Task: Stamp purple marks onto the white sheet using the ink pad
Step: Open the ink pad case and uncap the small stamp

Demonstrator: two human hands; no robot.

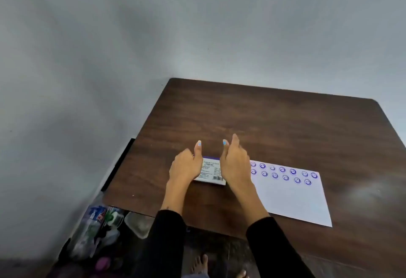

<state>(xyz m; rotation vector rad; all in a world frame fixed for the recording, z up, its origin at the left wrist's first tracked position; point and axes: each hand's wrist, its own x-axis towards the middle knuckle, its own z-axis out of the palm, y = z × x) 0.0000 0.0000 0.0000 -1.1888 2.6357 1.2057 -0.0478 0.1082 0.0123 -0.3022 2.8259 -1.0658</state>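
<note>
Seemingly closed, the stamp pad box [211, 172] lies on the dark worktop [274, 124] with its long axis running nine to three o'clock, bracketed by both hands. The left hand [186, 165] curls against its nine o'clock end, thumb up; the right hand [236, 163] presses its three o'clock end, fingers loosely extended. Each grip touches the box, neither fully clamped. The white sheet [292, 196] lies at three o'clock of the right hand, two rows of purple smiley marks [283, 172] along its far edge. No stamp shows.
</note>
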